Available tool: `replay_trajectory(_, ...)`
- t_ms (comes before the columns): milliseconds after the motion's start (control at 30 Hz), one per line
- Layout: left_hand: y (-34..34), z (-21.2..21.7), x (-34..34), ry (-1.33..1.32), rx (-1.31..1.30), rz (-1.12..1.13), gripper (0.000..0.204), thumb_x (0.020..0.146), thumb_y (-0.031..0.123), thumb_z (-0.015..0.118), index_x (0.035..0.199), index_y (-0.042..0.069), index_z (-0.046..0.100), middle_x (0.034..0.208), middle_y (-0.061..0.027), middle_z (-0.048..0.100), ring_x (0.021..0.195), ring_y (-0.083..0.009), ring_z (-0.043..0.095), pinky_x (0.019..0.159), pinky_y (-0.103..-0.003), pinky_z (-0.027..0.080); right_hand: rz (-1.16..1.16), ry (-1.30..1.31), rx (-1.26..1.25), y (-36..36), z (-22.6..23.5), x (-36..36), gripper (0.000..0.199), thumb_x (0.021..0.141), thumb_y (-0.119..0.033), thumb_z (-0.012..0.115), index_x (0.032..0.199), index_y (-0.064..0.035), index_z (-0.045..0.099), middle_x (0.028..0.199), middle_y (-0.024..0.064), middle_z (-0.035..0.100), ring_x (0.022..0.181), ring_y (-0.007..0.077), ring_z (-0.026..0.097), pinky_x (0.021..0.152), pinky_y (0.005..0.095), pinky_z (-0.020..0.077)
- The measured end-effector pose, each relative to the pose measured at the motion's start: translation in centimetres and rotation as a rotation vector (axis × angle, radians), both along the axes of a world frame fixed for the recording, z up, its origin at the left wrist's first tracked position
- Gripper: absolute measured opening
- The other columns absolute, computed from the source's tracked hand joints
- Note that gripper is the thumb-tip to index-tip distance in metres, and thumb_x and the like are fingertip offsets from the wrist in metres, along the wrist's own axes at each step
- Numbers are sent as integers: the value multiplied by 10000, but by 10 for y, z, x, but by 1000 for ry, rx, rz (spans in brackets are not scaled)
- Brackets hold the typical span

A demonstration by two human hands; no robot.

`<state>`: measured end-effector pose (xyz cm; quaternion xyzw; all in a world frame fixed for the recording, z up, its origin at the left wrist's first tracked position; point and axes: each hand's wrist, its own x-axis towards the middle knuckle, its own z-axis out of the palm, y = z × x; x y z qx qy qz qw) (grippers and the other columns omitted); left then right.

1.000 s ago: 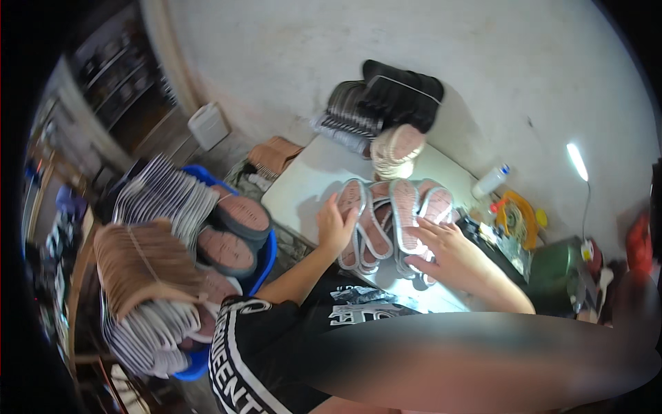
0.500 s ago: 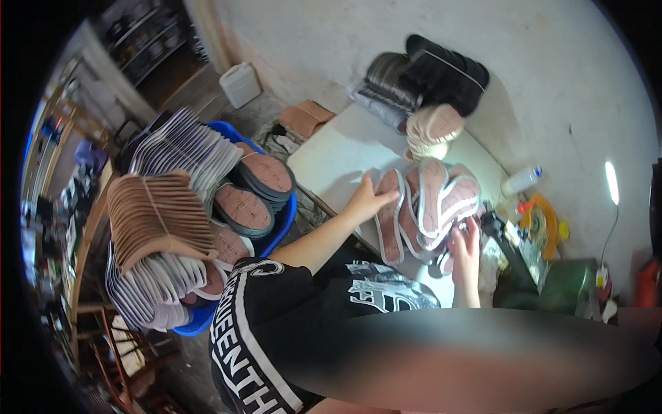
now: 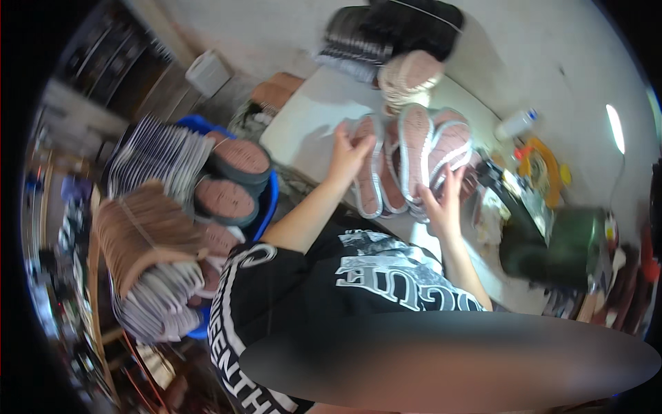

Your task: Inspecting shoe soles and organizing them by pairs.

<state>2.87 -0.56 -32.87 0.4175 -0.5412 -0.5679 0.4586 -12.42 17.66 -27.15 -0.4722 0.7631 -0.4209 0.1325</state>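
Several slipper soles (image 3: 416, 138), pinkish with pale grey rims, lie overlapping on a pale tabletop (image 3: 303, 103) before me. At the leftmost sole (image 3: 370, 179), my left hand (image 3: 350, 153) has its thumb over the upper edge and its fingers apart on the outer side. My right hand (image 3: 443, 203) is at the near right of the group, fingers spread, the thumb by the lower end of a middle sole and the other fingertips near the right-hand sole (image 3: 452, 143). Neither hand visibly lifts anything. Some lower soles are partly hidden.
Behind the soles stand a cream stack (image 3: 414, 72) and dark tied bundles (image 3: 414, 27). To the right are a bottle (image 3: 516, 124), an orange ring-shaped thing (image 3: 541, 172) and a dark green machine (image 3: 572, 241). At left, a blue tub (image 3: 271, 200) holds soles and tied bundles.
My view has shifted, so the table things sit higher and further left. My right hand has moved left across the group, its fingers spreading. The left hand stays at the leftmost sole.
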Motion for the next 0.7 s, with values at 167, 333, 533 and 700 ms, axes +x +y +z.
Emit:
replay_trajectory(167,4,24,-15,-76,-183,-195,836,769,378,739,1358,-57,336,1347,-269,404,1285,-337,382,1056,-408,321,344,19,34,3,18,12,582,790,-111,693,1327,-62,473,1523,236,123,1410,360,155,1111,429,209)
replay_trajectory(333,-2,22,-4,-265,-70,-163,927,791,535,648,1336,-136,313,1317,-335,416,1245,-402,430,1045,-417,341,184,118,-2,10,17,10,579,779,-150,710,1311,-83,493,1517,234,155,1405,359,179,1107,456,209)
replay_trajectory(533,13,28,-2,-384,3,-194,1035,754,533,696,1354,-165,222,1337,-337,389,1269,-396,402,1063,-414,322,4,102,155,12,14,2,604,829,-265,695,1336,-48,449,1506,252,162,1375,359,258,1074,433,285)
replay_trajectory(700,17,29,-16,-203,-24,-369,1173,610,514,819,1325,-179,199,1320,-338,387,1259,-394,400,1058,-407,330,72,-310,-123,10,13,13,572,916,-147,577,1406,-2,319,1519,170,170,1363,230,253,1041,350,328)
